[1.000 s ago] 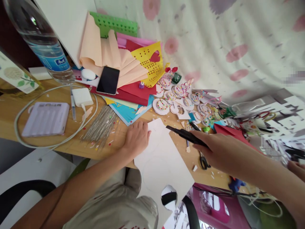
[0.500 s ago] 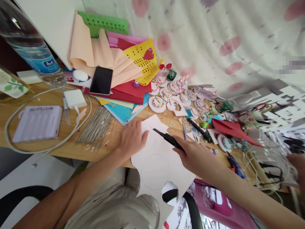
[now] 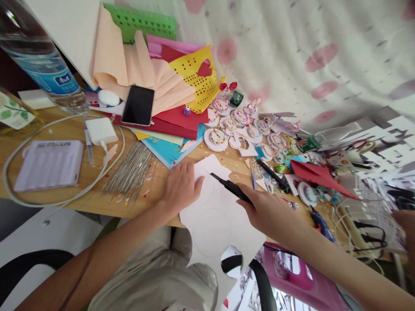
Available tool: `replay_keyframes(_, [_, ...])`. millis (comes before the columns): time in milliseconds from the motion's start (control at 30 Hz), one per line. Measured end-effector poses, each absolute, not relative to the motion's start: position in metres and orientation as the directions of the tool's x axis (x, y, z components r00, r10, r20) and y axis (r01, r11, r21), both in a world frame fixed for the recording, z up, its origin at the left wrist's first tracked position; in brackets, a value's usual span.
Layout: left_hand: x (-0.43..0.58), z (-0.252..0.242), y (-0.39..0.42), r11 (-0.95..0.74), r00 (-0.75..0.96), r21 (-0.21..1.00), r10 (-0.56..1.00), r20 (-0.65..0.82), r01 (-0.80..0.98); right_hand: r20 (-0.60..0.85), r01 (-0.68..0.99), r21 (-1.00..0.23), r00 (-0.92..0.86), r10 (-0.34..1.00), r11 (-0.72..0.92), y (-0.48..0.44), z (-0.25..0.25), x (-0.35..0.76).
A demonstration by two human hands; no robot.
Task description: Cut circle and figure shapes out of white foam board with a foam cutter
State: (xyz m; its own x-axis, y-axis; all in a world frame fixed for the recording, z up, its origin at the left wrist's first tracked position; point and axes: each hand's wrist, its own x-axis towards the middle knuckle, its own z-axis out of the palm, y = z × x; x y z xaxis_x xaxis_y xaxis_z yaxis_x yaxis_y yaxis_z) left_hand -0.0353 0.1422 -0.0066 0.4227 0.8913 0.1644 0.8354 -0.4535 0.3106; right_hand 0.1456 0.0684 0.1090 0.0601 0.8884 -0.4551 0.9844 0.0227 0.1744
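Observation:
A white sheet of paper or card lies over the table's front edge and hangs above my lap. Faint pencil circles show on it, and round pieces have been cut out of its lower part. My left hand rests flat on the sheet's upper left side, thumb out, pressing it to the table. In my right hand is a black utility knife, gripped by its handle. Its blade points up and left, at the sheet's upper part near my left thumb. Whether the tip touches the sheet I cannot tell.
A bundle of thin wires lies left of my hand. Behind are a phone, coloured sheets and several beaded rings on white discs. A water bottle stands back left. A glue gun lies right. Another person's hand shows far right.
The view has shifted slightly. My left hand stays on the sheet and my right hand still holds the utility knife, its tip in nearly the same place.

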Motion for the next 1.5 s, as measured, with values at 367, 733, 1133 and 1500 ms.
replay_keyframes(367, [-0.036,-0.006,0.142,-0.45,0.418,0.316,0.893,0.166,0.835,-0.483,0.984,0.18,0.079,0.872,0.011,0.07,0.112,0.143])
replay_keyframes(733, [-0.036,-0.007,0.143,-0.465,0.435,0.289,0.885,0.165,0.837,-0.508,0.977,0.203,0.053,0.86,0.06,0.084,0.109,0.139])
replay_keyframes(1133, [-0.036,-0.007,0.142,-0.455,0.429,0.287,0.89,0.152,0.843,-0.541,0.983,0.163,0.014,0.841,0.089,0.098,0.11,0.137])
replay_keyframes(1500, [-0.034,-0.006,0.14,-0.456,0.44,0.294,0.89,0.122,0.84,-0.525,0.944,0.29,0.019,0.851,0.158,0.091,0.131,0.136])
